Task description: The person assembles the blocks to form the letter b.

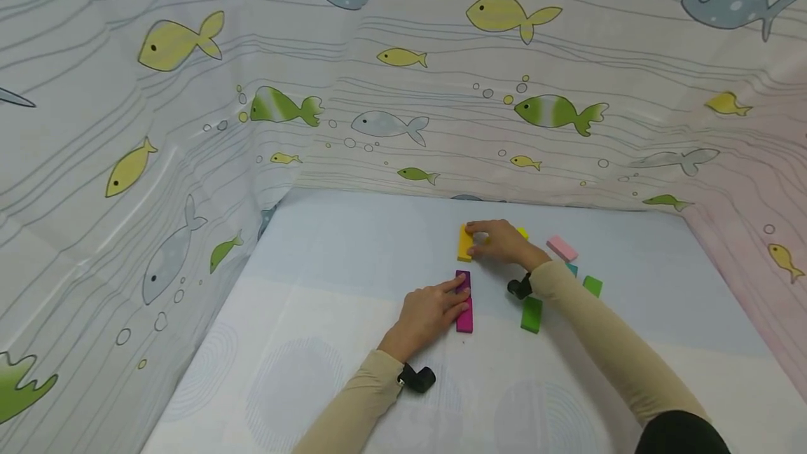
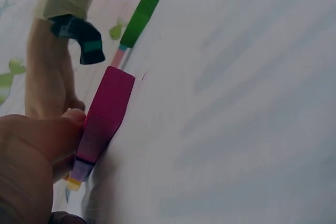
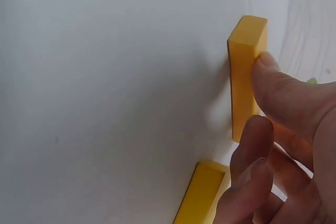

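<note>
The white table (image 1: 296, 314) runs from the left, and the left hand (image 1: 424, 315) reaches over it, left of the orange block (image 1: 464, 244) and nearer the person. Its fingers stretch out slightly spread, resting over the tops of two blocks, and they are not curled round either one. The purple block (image 1: 463, 276) lies just beside the orange block on the person's side, a small gap between them; the magenta block (image 1: 464, 319) follows farther from the orange block, in line with the purple one. The orange block lies flat on the table at the far end of this row. The right hand (image 1: 501, 240) comes to it from the right, thumb and a finger touching it a little apart; I cannot tell whether they pinch it. Right of the orange block, a yellow block (image 1: 522, 232) is partly hidden by that hand; then come a dark green block (image 1: 532, 315), nearer the person, a pink block (image 1: 562, 249), a partly hidden teal block (image 1: 571, 269) and a light green block (image 1: 592, 286).
</note>
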The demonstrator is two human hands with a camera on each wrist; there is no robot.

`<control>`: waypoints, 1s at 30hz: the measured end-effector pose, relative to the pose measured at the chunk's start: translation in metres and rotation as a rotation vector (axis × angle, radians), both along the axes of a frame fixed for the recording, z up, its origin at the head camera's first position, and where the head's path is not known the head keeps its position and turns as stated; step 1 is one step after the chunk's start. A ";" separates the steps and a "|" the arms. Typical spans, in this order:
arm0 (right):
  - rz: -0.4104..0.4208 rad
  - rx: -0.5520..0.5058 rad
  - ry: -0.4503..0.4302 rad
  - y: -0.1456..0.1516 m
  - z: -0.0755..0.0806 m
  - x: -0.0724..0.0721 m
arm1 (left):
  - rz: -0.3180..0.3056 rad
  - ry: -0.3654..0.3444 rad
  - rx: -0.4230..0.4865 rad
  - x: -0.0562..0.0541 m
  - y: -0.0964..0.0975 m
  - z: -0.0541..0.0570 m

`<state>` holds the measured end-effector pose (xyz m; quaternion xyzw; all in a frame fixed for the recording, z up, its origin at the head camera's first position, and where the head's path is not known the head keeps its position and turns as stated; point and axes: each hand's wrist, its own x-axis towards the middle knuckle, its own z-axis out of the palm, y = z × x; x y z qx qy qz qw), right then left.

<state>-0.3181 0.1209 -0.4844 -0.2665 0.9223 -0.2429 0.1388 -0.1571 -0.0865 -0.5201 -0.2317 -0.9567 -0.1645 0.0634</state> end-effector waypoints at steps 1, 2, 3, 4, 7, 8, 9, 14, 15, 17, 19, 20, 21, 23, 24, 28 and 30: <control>0.002 0.000 -0.006 -0.001 0.000 0.001 | -0.003 0.010 -0.001 0.000 0.000 -0.001; 0.008 0.003 -0.005 -0.002 -0.001 0.002 | -0.005 0.023 -0.001 0.001 0.000 -0.001; 0.012 0.001 -0.005 -0.003 0.000 0.003 | -0.007 0.039 0.000 0.001 0.001 -0.002; 0.016 0.000 -0.004 -0.003 0.000 0.004 | -0.008 0.059 -0.002 0.001 0.001 -0.002; 0.022 0.007 0.003 -0.004 0.000 0.007 | -0.018 0.141 -0.017 0.002 0.002 -0.001; 0.023 0.008 0.004 -0.004 0.000 0.008 | -0.023 0.169 -0.019 0.002 0.002 -0.001; 0.024 0.009 0.004 -0.004 0.000 0.009 | -0.026 0.196 -0.022 0.002 0.002 0.000; 0.023 -0.002 0.005 -0.004 0.001 0.014 | -0.037 0.264 -0.051 0.004 0.004 0.005; 0.024 -0.005 0.005 -0.004 0.001 0.015 | -0.036 0.263 -0.065 0.005 0.004 0.006; 0.026 -0.006 0.009 -0.003 0.001 0.016 | -0.039 0.247 -0.094 0.006 0.004 0.007; 0.031 -0.002 0.016 -0.003 0.001 0.016 | -0.040 0.218 -0.126 0.007 0.003 0.008; 0.034 0.001 0.020 -0.003 0.000 0.016 | -0.039 0.199 -0.136 0.008 0.002 0.008; 0.036 0.005 0.024 -0.002 0.000 0.016 | -0.037 0.176 -0.144 0.009 0.002 0.008; 0.043 0.009 0.030 -0.002 -0.002 0.015 | -0.028 0.131 -0.149 0.011 0.000 0.007; 0.046 0.008 0.031 -0.002 -0.002 0.015 | -0.024 0.109 -0.147 0.011 0.000 0.006; 0.046 0.008 0.030 -0.002 -0.004 0.014 | -0.010 0.058 -0.123 0.012 -0.001 0.002; 0.044 0.007 0.028 -0.002 -0.005 0.014 | -0.009 0.051 -0.115 0.013 -0.001 0.001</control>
